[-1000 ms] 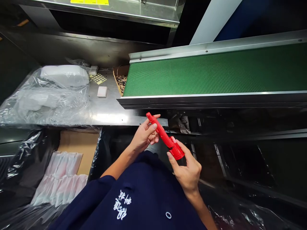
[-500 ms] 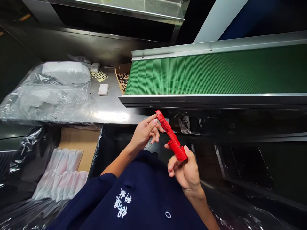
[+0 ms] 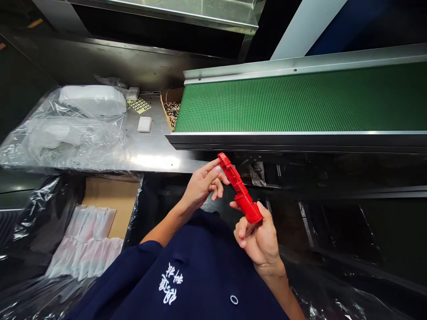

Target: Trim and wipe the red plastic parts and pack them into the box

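A long red plastic part [image 3: 240, 189] slants in front of my chest, with a round, tube-like lower end and an open, ribbed upper half. My right hand [image 3: 262, 238] grips the round lower end between thumb and fingers. At the upper tip, my left hand [image 3: 204, 183] holds the part lightly with thumb and index finger, its other fingers curled loosely below. The part hangs in the air over the front edge of the metal table [image 3: 156, 155].
A green conveyor belt [image 3: 283, 102] runs off to the right. On the table lie bagged white sleeves [image 3: 93, 100], a small white block [image 3: 144, 125] and a yellow sticker sheet [image 3: 139, 105]. Lower left, a cardboard box [image 3: 110, 195] holds several wrapped reddish pieces [image 3: 86, 249].
The red part has turned a little about its long axis, showing more of its ribbed inside. Both hands stay nearly in place.
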`<state>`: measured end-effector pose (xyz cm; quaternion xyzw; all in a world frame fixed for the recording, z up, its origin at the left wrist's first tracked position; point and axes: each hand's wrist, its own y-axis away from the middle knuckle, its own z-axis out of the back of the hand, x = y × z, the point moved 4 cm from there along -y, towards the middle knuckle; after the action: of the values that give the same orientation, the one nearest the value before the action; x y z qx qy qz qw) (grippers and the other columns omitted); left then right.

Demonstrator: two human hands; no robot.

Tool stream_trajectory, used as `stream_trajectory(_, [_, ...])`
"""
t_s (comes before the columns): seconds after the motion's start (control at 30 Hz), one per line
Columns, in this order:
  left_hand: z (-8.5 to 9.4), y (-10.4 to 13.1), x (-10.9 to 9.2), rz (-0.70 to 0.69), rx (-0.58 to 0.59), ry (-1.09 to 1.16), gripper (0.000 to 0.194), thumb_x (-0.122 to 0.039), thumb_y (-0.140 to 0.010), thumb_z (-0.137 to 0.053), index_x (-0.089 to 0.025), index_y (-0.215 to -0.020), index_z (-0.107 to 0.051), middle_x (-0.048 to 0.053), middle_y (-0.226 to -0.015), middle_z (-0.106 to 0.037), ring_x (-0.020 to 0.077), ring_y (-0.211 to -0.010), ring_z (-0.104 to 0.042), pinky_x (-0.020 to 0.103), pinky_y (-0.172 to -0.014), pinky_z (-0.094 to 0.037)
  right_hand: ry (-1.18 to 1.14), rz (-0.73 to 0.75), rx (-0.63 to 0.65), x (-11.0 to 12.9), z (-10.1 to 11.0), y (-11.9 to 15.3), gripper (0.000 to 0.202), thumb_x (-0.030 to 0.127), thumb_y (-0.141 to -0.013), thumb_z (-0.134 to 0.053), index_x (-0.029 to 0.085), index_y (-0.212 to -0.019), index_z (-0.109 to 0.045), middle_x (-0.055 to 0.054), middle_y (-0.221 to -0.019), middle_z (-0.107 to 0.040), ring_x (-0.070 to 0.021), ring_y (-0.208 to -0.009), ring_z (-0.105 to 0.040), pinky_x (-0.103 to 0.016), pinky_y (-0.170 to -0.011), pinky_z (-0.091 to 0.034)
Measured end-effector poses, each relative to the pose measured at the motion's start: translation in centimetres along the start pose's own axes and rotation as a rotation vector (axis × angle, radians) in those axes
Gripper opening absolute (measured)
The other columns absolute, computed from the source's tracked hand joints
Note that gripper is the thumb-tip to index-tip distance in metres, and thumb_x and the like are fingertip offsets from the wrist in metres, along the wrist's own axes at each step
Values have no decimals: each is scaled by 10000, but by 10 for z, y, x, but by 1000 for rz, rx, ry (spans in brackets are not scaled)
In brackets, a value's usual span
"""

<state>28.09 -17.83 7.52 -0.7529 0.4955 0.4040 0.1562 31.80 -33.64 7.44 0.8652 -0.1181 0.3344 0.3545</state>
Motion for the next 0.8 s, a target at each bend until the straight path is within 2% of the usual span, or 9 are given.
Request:
stream_trajectory(0.13, [0, 0, 0, -2, -2, -20, 726, -507, -770, -752, -122, -1336, -510, 31, -732, -645, 104, -418, -554, 160, -320, -343, 66, 43, 19, -1, -1, -2, 618, 668, -839, -472, 101, -870, -714, -38, -429, -603, -147, -295, -501, -232, -306, -389])
stream_trajectory(0.23, [1, 1, 1, 12, 14, -67, 712, -544, -779, -729, -102, -1301, -530, 15, -656, -617, 110, -413, -545, 157, -310, -315, 295, 209, -18, 0, 0, -3, 609, 652, -859, -493, 95, -1006, -693, -61, -549, -675, -171, -395, -595, -253, -376, -472])
stream_trajectory(0.3, [2, 2, 3, 33, 19, -97, 736, -565, -788, -713, -111, -1327, -504, 8, -633, -610, 102, -400, -524, 150, -300, -272, 592, 421, -139, 5, 3, 0, 524, 566, -857, -580, 132, -1139, -661, -81, -749, -743, -200, -569, -688, -296, -533, -571])
stream_trajectory(0.4, [4, 2, 6, 69, 20, -80, 807, -567, -774, -726, -148, -1396, -429, 70, -854, -682, 91, -428, -534, 159, -304, -280, 1070, 834, -324, 14, 2, 9, 437, 386, -836, -677, 204, -1231, -637, -89, -1057, -736, -247, -869, -725, -354, -803, -598])
stream_trajectory(0.47, [3, 3, 8, 83, 25, -52, 850, -549, -759, -749, -141, -1417, -396, 112, -983, -685, 97, -467, -560, 172, -326, -327, 1271, 1067, -363, 15, -2, 14, 440, 301, -846, -675, 204, -1271, -614, -99, -1123, -715, -261, -941, -714, -359, -844, -589])
stream_trajectory(0.5, [2, 3, 8, 85, 28, -41, 868, -539, -753, -759, -131, -1422, -385, 122, -999, -686, 102, -480, -569, 177, -337, -344, 1334, 1138, -372, 15, -3, 16, 472, 269, -856, -666, 198, -1314, -578, -105, -1125, -713, -263, -947, -714, -360, -841, -590])
stream_trajectory(0.57, [0, 3, 8, 77, 30, -28, 891, -518, -745, -777, -121, -1430, -371, 129, -1001, -691, 105, -490, -576, 178, -351, -352, 1403, 1215, -407, 15, -4, 19, 565, 238, -865, -658, 189, -1400, -484, -116, -1124, -712, -270, -953, -712, -374, -836, -591])
stream_trajectory(0.67, [-2, 4, 6, 71, 38, -20, 883, -507, -745, -782, -125, -1432, -379, 133, -1003, -696, 100, -478, -566, 175, -346, -328, 1425, 1247, -428, 15, -6, 22, 663, 232, -872, -658, 203, -1467, -369, -122, -1137, -706, -283, -987, -702, -411, -848, -587])
stream_trajectory(0.8, [-3, 5, 6, 73, 42, -26, 868, -493, -747, -779, -137, -1437, -391, 134, -1016, -699, 98, -474, -559, 179, -350, -327, 1405, 1260, -416, 13, -7, 26, 698, 206, -856, -682, 227, -1470, -350, -118, -1147, -702, -279, -995, -700, -421, -855, -585])
